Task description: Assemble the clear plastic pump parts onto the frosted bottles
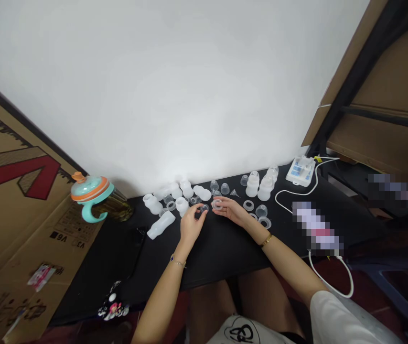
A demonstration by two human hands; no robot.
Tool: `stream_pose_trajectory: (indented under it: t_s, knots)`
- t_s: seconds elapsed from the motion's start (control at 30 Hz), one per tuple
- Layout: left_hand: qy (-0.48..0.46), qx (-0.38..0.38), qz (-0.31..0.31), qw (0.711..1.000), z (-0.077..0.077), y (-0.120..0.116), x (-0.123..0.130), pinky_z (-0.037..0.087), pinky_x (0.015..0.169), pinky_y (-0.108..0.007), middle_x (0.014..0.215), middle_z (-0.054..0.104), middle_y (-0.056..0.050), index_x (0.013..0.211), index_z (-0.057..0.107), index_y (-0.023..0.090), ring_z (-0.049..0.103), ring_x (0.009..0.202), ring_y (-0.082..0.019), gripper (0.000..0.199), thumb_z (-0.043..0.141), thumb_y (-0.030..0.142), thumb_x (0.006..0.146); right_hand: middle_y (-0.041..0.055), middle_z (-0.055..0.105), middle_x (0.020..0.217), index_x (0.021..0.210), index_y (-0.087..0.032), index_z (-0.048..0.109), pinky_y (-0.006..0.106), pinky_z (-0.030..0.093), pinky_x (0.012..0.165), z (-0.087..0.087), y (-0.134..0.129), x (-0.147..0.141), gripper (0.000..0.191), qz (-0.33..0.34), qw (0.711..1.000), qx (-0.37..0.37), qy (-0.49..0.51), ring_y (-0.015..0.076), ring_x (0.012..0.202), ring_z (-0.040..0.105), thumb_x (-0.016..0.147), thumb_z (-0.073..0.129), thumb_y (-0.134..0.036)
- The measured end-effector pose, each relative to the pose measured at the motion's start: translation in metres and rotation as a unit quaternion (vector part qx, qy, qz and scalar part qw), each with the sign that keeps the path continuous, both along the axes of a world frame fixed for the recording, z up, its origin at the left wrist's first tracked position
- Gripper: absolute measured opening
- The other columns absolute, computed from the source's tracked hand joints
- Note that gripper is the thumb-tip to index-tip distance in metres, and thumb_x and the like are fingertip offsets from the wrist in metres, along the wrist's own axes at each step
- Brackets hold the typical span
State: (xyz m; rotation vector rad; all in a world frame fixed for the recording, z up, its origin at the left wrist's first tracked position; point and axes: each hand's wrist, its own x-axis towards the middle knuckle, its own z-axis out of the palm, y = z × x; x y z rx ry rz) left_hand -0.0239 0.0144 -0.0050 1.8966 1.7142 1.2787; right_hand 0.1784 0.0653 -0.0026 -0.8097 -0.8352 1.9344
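Over the black table my left hand (191, 223) pinches a small clear bottle nipple (204, 208) between thumb and fingertips. Just to its right, my right hand (231, 211) has its fingers around a translucent bottle ring (217, 204). The two pieces are close together but apart. Behind my hands stand clear dome caps (225, 188) and a small clear funnel-like piece (234, 193). White bottle bodies (152, 204) are grouped on the left, one lying on its side (161, 225). Loose rings (248, 205) lie right of my right hand.
Several capped white bottles (265, 187) stand back right. Beyond them is a compartmented plastic box (300, 170) with a white cable (313, 186). A jug with a turquoise handle (92, 212) and a large cardboard box (28, 191) are left. A white wall (197, 86) rises behind the table.
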Motion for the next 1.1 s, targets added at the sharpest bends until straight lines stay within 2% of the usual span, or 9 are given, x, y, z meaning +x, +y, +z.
stream_pose_trajectory:
  t_s: [0.13, 0.23, 0.33, 0.4, 0.57, 0.7, 0.9, 1.0, 1.1]
  knots:
    - [-0.050, -0.020, -0.013, 0.998, -0.002, 0.002, 0.000, 0.055, 0.067, -0.029, 0.104, 0.075, -0.008, 0.112, 0.072, 0.022, 0.072, 0.087, -0.021, 0.027, 0.069, 0.037, 0.088, 0.0022, 0.074, 0.108, 0.118, -0.022, 0.071, 0.030, 0.060, 0.094, -0.002, -0.002, -0.001, 0.060, 0.016, 0.998, 0.055, 0.008, 0.0168, 0.093, 0.075, 0.062, 0.088, -0.006]
    - [-0.145, -0.054, -0.054, 0.987, -0.004, 0.005, 0.000, 0.059, 0.069, -0.029, 0.112, 0.074, -0.010, 0.107, 0.071, 0.020, 0.073, 0.100, -0.024, 0.027, 0.073, 0.035, 0.084, 0.0018, 0.075, 0.107, 0.118, -0.022, 0.072, 0.031, 0.059, 0.094, -0.003, -0.003, -0.003, 0.066, 0.030, 0.996, 0.082, -0.013, 0.0184, 0.093, 0.075, 0.057, 0.090, -0.007]
    - [-0.238, -0.100, -0.098, 0.961, -0.007, 0.007, 0.001, 0.061, 0.071, -0.029, 0.110, 0.074, -0.010, 0.105, 0.069, 0.018, 0.075, 0.091, -0.021, 0.032, 0.077, 0.035, 0.080, 0.0013, 0.076, 0.104, 0.119, -0.021, 0.072, 0.032, 0.058, 0.093, -0.003, -0.003, -0.005, 0.064, 0.018, 0.992, 0.116, -0.049, 0.0185, 0.091, 0.075, 0.058, 0.090, -0.013]
    - [-0.271, -0.120, -0.104, 0.949, -0.008, 0.007, 0.002, 0.061, 0.067, -0.028, 0.112, 0.072, -0.009, 0.107, 0.068, 0.017, 0.075, 0.081, -0.018, 0.038, 0.080, 0.035, 0.076, 0.0011, 0.076, 0.105, 0.119, -0.020, 0.072, 0.032, 0.058, 0.091, -0.003, -0.003, -0.006, 0.062, -0.004, 0.985, 0.152, -0.085, 0.0191, 0.090, 0.075, 0.060, 0.090, -0.018]
    - [-0.303, -0.145, -0.101, 0.936, -0.007, 0.008, 0.005, 0.061, 0.061, -0.025, 0.116, 0.068, -0.009, 0.112, 0.067, 0.018, 0.074, 0.077, -0.017, 0.050, 0.084, 0.037, 0.069, 0.0004, 0.077, 0.093, 0.120, -0.020, 0.071, 0.027, 0.058, 0.069, -0.002, -0.008, -0.009, 0.057, -0.053, 0.943, 0.247, -0.215, 0.0169, 0.070, 0.071, 0.067, 0.087, -0.030]
    - [-0.305, -0.149, -0.108, 0.935, -0.008, 0.009, 0.005, 0.062, 0.062, -0.027, 0.111, 0.070, -0.008, 0.109, 0.067, 0.018, 0.073, 0.077, -0.016, 0.050, 0.085, 0.040, 0.068, 0.0026, 0.075, 0.107, 0.121, -0.024, 0.067, 0.021, 0.051, 0.056, 0.000, -0.013, -0.012, 0.054, -0.086, 0.921, 0.288, -0.250, 0.0109, 0.060, 0.065, 0.072, 0.085, -0.035]
    - [-0.302, -0.147, -0.125, 0.934, -0.008, 0.010, 0.004, 0.062, 0.067, -0.029, 0.092, 0.076, -0.006, 0.102, 0.070, 0.017, 0.073, 0.074, -0.017, 0.041, 0.083, 0.037, 0.069, 0.0014, 0.073, 0.107, 0.118, -0.026, 0.062, 0.020, 0.049, 0.057, 0.007, -0.018, -0.012, 0.051, -0.100, 0.924, 0.297, -0.221, 0.0101, 0.062, 0.063, 0.074, 0.084, -0.035]
    - [-0.312, -0.141, -0.133, 0.930, -0.009, 0.011, 0.005, 0.061, 0.069, -0.029, 0.099, 0.077, -0.007, 0.102, 0.070, 0.017, 0.073, 0.077, -0.017, 0.039, 0.082, 0.036, 0.069, 0.0012, 0.073, 0.104, 0.114, -0.025, 0.066, 0.021, 0.050, 0.059, 0.009, -0.019, -0.010, 0.046, -0.092, 0.904, 0.338, -0.245, 0.0126, 0.068, 0.065, 0.073, 0.085, -0.035]
    - [-0.326, -0.144, -0.138, 0.924, -0.011, 0.012, 0.005, 0.059, 0.068, -0.027, 0.104, 0.077, -0.010, 0.103, 0.068, 0.016, 0.073, 0.078, -0.017, 0.040, 0.080, 0.031, 0.068, 0.0038, 0.073, 0.112, 0.116, -0.026, 0.071, 0.023, 0.052, 0.061, 0.009, -0.020, -0.010, 0.047, -0.079, 0.875, 0.388, -0.279, 0.0154, 0.074, 0.067, 0.073, 0.087, -0.037]
